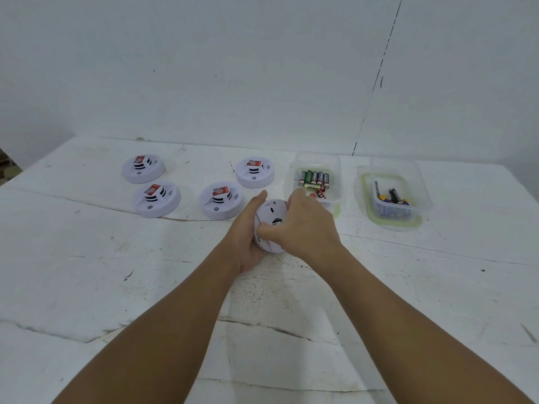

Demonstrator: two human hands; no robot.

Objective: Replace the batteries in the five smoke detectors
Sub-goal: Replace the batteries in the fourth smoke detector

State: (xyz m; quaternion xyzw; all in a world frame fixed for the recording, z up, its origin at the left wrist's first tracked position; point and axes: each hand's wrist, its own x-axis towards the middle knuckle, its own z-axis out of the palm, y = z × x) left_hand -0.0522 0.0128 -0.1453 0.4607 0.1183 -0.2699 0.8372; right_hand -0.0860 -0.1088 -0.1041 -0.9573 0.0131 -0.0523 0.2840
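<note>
A white round smoke detector (pixel 271 217) is tilted up with its back plate toward me, just above the table. My left hand (pixel 248 237) cups it from the left and below. My right hand (pixel 303 225) grips its right rim, thumb pressing on the back plate. Several more white detectors with red labels sit on the table: two at the far left (pixel 143 168) (pixel 156 198), one in the middle (pixel 221 200) and one behind it (pixel 255 172). A clear box (pixel 316 161) holds several green and black batteries (pixel 314 178). A second clear box (pixel 392 170) holds a few batteries (pixel 393 196).
The white table (pixel 116 272) has cracked, scuffed paint and wide bare room in front and to the left. A white wall (pixel 233 68) rises right behind it. The second box stands on a green-rimmed lid (pixel 382 223).
</note>
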